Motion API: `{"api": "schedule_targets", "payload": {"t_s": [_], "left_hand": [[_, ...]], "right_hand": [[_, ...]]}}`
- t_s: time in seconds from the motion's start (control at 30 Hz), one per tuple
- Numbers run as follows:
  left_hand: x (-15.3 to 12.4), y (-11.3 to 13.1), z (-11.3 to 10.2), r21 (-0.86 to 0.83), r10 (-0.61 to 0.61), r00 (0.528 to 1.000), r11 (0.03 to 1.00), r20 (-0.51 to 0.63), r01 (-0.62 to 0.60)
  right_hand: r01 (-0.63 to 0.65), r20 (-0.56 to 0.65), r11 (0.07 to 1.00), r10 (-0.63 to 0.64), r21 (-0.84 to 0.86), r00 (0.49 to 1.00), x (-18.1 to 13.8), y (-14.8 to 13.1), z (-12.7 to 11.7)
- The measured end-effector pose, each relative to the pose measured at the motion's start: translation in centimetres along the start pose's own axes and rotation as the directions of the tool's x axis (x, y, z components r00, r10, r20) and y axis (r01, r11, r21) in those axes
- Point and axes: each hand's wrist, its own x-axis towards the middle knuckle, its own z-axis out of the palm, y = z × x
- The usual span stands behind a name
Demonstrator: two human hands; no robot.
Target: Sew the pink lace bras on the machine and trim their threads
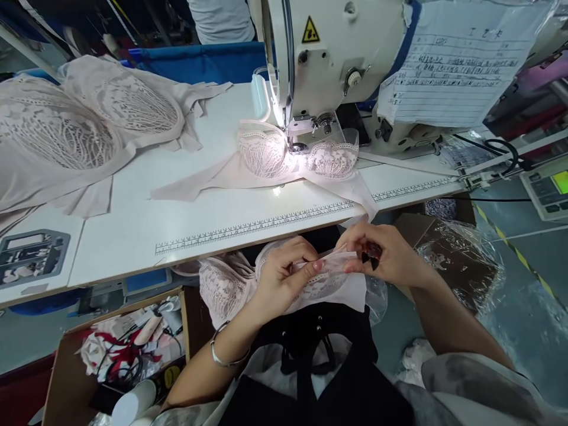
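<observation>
Lap bra: the pale pink lace bra (328, 290) lies across your lap, below the front edge of the bench (128, 219).
Left hand: your left hand (287, 275) pinches its fabric edge, thumb against forefinger.
Right hand: your right hand (381, 253) pinches the same edge farther right, beside a dark pointed tool (371, 258), perhaps thread snips.
Nick risk: a wrist twist could drive those points into the thin fabric.
Stretch risk: drawing your hands apart could distort the edge.
Snag risk: lifting could catch the wing of the second lace bra (266, 157), which lies beneath the sewing machine (328, 77).
Long axis: left to right; the free cup points left, and the pinched edge runs between your hands.
</observation>
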Motion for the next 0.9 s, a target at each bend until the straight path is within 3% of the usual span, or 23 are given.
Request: {"api": "schedule_targets", "payload": {"t_s": [0.1,0.3,0.4,0.67,0.73,0.9], "left_hand": [[0.0,-0.1,0.1,0.0,0.012,1.0,1.0,-0.01,-0.012],[0.0,0.0,0.4,-0.112,-0.028,1.0,0.993,0.007,0.028],[-0.1,0.1,0.7,-0.152,-0.087,0.996,0.984,0.025,0.09],[0.2,0.6,0.8,-0.148,-0.114,0.993,0.982,0.025,0.117],[0.4,1.0,0.9,-0.108,-0.112,0.993,0.988,0.024,0.114],[1.0,1.5,1.8,0.177,-0.044,0.999,0.983,-0.008,0.045]], "right_hand": [[0.036,0.024,0.999,-0.037,0.03,0.999,0.3,-0.1,-0.5],[-0.017,-0.082,0.983,0.033,0.184,0.996,0.3,-0.6,-0.6],[-0.024,-0.144,0.985,0.05,0.173,0.988,0.1,-0.7,-0.3],[-0.003,-0.27,0.987,0.046,0.158,0.962,0.1,-1.2,0.6],[-0.018,-0.254,0.987,0.059,0.161,0.965,0.0,-1.7,0.7],[-0.07,-0.18,0.99,0.092,0.122,0.979,-0.2,-2.7,0.9]]}}
